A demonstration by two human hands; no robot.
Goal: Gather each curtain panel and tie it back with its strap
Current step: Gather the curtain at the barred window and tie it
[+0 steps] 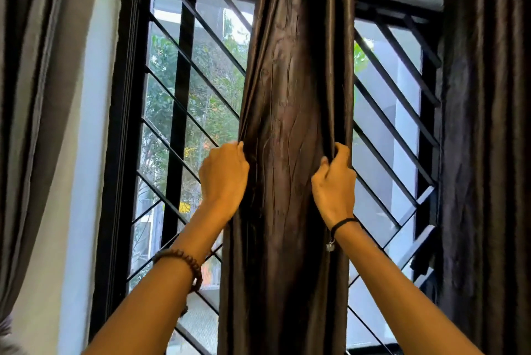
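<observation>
Both forearms are angling up and inward from the bottom of the view, a beaded bracelet (184,261) sitting on the left wrist and a black cord band (343,223) on the right. The left hand (224,179) is gripping the left edge of the middle curtain panel (293,90), fingers curled into the folds. The right hand (334,182) is pinching the right edge, thumb and fingers digging into the fabric. The 2 hands are sitting at about the same height, apart, with the bunched panel filling the gap between them. Its long axis is running vertically, up above the hands and down past the wrists, so neither hand is nearer. By my judgement the coming move is turning on closing the hands toward each other across that column, then freeing 1 hand for the strap. No strap is showing near either hand, so I cannot tell where it is. Left of the left hand the window grille (184,102) is standing exposed, with another panel (26,67) beyond it. Right of the right hand a 3rd panel (485,124) is hanging.
</observation>
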